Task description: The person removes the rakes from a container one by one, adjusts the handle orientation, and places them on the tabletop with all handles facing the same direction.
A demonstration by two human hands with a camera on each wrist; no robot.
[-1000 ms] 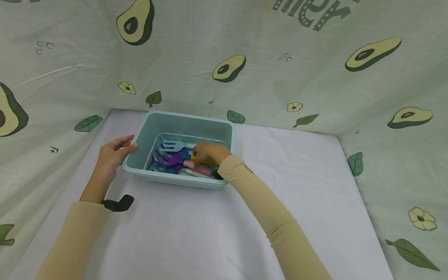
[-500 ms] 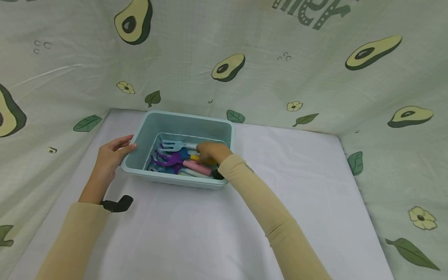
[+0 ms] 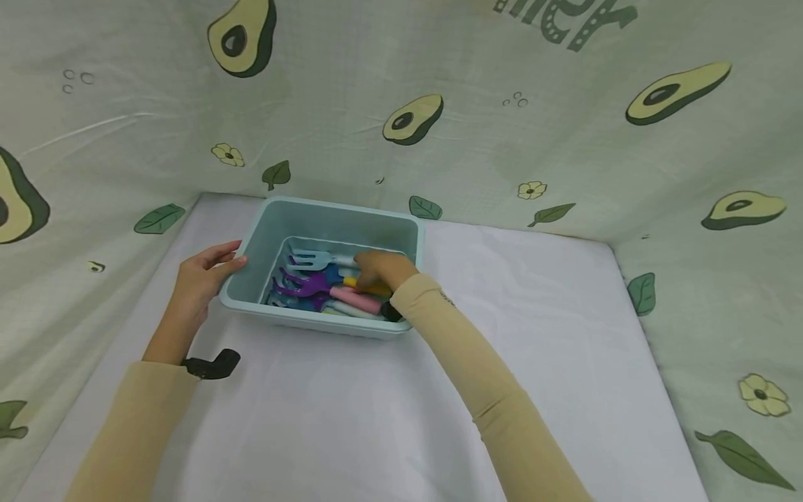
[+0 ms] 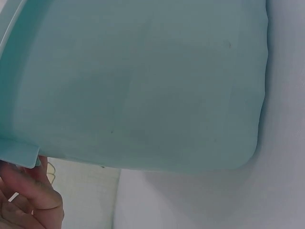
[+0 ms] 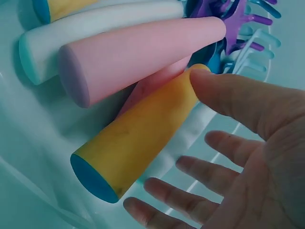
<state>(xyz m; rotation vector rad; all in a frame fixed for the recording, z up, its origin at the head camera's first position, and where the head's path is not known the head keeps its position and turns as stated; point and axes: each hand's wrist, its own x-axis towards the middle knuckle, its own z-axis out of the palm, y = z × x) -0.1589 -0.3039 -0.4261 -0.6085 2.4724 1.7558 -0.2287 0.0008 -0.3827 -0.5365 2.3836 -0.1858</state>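
Observation:
A pale blue-green plastic bin [image 3: 345, 208] stands at the back of the table with several small toy garden tools in it. My left hand [image 3: 199, 279] pinches its left rim between thumb and fingers, seen also from below in the left wrist view. Inside the bin's right half is my right hand [image 5: 252, 148], its thumb on the narrow end of a yellow handle [image 5: 138, 138] and its other fingers spread alongside. Next to that lie a pink handle [image 5: 143, 55] with a purple rake head [image 3: 310, 284], a white handle [image 5: 114, 33] and a light blue fork [image 3: 311, 260].
A white cloth covers the table [image 3: 301, 411]. Close behind the bin hangs a curtain [image 3: 339, 139] printed with avocados, which also rises at both sides. A black camera mount [image 3: 213, 364] is strapped at the left wrist.
My right hand has shifted slightly right and away from the pink handle, over the yellow one. The left hand and the bin have stayed in place.

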